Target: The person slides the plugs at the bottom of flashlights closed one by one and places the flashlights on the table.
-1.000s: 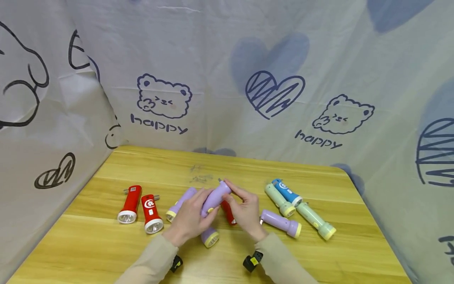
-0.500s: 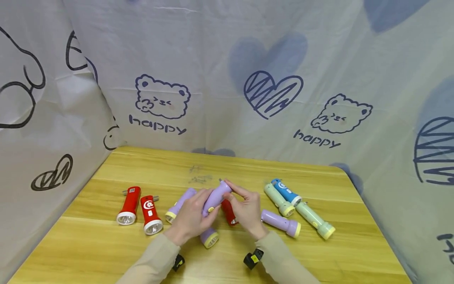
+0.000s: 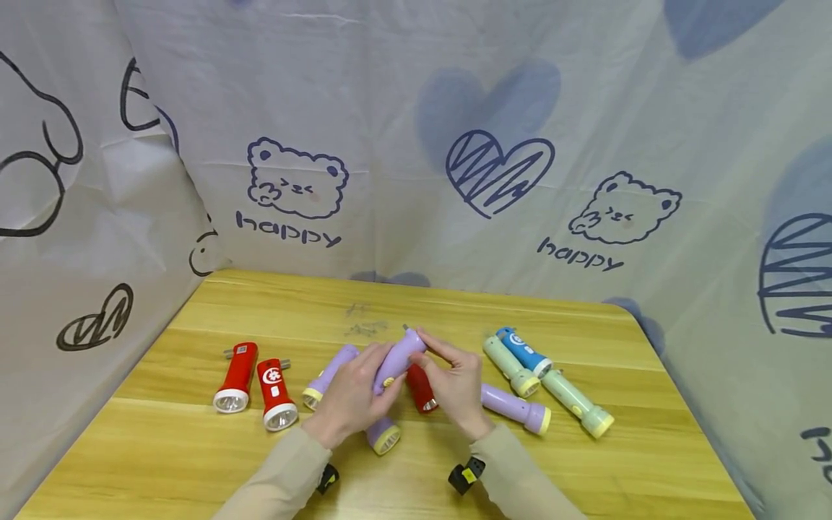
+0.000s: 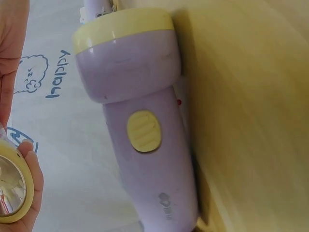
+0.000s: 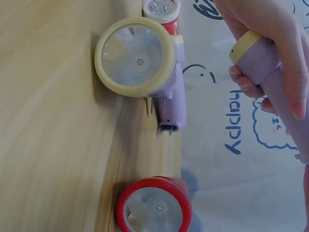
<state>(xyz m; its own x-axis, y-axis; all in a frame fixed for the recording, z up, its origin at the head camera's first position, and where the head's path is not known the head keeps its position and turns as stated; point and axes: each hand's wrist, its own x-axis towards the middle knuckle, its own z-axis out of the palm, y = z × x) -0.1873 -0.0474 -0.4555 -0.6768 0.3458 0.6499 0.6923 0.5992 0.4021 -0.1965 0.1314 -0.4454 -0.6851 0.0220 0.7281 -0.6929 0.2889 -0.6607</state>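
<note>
- Curling left grip [image 3: 351, 401] round the body of the held lilac flashlight [image 3: 396, 361], clamping it with fingers and thumb.
- Pinching the same flashlight near its tail with right grip [image 3: 458, 386], pressing thumb to its side, reaching forefinger toward the end, showing a small prong [image 3: 406, 327] there.
- Holding it raised over the middle of the wooden surface [image 3: 130, 448], tilting its tail up and to the right.
- Judging the handling as under way, not finished: apparently working at the tail end, not yet setting this flashlight down.
- Seeing a lower lilac flashlight [image 3: 383, 437] lying just below left grip, and a red flashlight [image 3: 421, 390] between both grips, partly hidden.
- Seeing a left lilac flashlight [image 3: 334, 370] just beyond left grip; farther left, two white-rimmed red flashlights [image 3: 278, 401], both showing metal prongs at the tail.
- Seeing, rightward, a right lilac flashlight [image 3: 516, 408], two pale green flashlights [image 3: 578, 404] and a blue flashlight [image 3: 525, 355] lying close together.
- Counting nine others on the surface; being unable to tell which to count as done or left.
- Facing a pale printed curtain [image 3: 390, 144] behind everything.
</note>
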